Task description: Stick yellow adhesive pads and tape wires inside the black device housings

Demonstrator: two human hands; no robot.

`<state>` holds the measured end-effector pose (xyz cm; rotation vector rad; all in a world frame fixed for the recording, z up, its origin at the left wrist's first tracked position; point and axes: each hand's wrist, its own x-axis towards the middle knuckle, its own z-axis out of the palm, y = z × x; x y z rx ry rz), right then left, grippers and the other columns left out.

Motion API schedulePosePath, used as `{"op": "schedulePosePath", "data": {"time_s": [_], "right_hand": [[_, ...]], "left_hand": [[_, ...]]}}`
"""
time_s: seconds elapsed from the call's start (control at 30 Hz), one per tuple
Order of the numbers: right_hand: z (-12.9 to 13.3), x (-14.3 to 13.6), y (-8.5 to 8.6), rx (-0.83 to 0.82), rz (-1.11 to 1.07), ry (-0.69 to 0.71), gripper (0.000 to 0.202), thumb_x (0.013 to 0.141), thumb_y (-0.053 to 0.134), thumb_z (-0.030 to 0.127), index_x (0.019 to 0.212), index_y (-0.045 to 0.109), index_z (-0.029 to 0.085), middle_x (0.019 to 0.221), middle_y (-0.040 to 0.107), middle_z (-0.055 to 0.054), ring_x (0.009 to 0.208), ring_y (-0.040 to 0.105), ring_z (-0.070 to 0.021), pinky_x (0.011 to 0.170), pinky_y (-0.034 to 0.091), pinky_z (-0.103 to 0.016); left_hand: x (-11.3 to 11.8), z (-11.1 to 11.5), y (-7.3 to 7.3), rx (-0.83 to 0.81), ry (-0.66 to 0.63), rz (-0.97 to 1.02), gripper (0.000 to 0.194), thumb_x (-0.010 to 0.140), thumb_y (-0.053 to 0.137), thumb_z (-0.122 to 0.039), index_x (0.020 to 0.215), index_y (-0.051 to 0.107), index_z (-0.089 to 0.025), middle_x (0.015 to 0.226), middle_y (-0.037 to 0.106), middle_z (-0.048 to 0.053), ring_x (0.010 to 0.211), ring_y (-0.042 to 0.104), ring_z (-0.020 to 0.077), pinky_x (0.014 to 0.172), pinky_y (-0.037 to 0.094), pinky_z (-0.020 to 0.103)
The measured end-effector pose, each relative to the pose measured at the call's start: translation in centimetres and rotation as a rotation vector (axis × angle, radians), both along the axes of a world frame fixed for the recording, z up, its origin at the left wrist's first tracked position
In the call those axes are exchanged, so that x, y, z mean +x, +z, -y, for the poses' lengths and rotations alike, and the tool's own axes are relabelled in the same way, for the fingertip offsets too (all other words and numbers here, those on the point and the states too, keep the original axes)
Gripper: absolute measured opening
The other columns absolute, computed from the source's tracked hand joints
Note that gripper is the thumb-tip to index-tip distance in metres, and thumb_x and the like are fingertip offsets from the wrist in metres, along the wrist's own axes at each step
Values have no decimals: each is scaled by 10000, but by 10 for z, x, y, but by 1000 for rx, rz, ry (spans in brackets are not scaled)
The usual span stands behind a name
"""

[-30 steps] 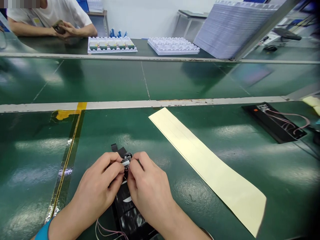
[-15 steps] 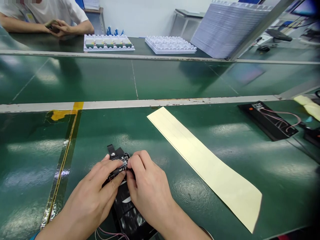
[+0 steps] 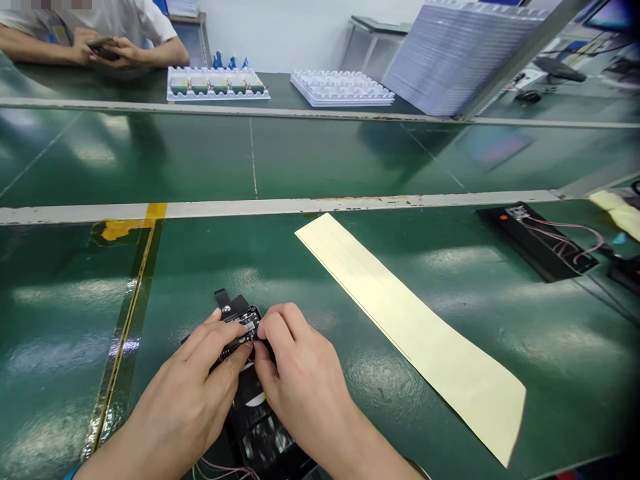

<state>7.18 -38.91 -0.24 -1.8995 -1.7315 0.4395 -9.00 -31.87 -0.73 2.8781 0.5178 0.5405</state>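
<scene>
The circuit board (image 3: 251, 325) is sitting between seven and eight o'clock from the view's middle, at the twelve o'clock end of the black case (image 3: 265, 437); careful work is probably calling for firm bracing, light fingertip pressure and slack in the wires (image 3: 225, 468). The left hand (image 3: 185, 387) is arching over the board, forefinger and thumb clamping it. The right hand (image 3: 303, 373) is bunching forefinger and thumb at its three o'clock edge; whether they are pinching anything, I cannot tell.

The workbench top (image 3: 380, 393) looked glossy, the strip (image 3: 410, 327) smooth matt paper, and the nearer electronics casing (image 3: 265, 437) shiny plastic
</scene>
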Motion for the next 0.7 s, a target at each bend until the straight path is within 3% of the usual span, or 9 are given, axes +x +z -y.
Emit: {"op": "schedulePosePath", "data": {"time_s": [0.2,0.47,0.7], "right_hand": [[-2,-6,-3,6,162,-14,136,893,485,54,926,484,186,942,511,-35,683,528,-181,484,401,-304],[-7,-8,-1,-35,211,-58,155,868,583,69,864,495,196,805,500,1,636,503,-176,490,365,-312],[-11,-11,-1,-94,228,-56,97,899,539,94,883,515,186,800,514,-15,696,507,-207,525,356,-331]], "left_hand": [[-2,-2,-2,2,-21,29,275,884,491,19,1125,602,-52,1207,511,140,1204,484,243,1126,408,476],[-4,-1,-4,-28,-7,67,270,879,504,26,1115,607,-55,1202,514,129,1229,478,234,1156,358,436],[-2,0,-7,-77,106,177,253,870,559,-14,1117,570,-68,1183,545,128,1205,510,244,1048,448,381]]}}
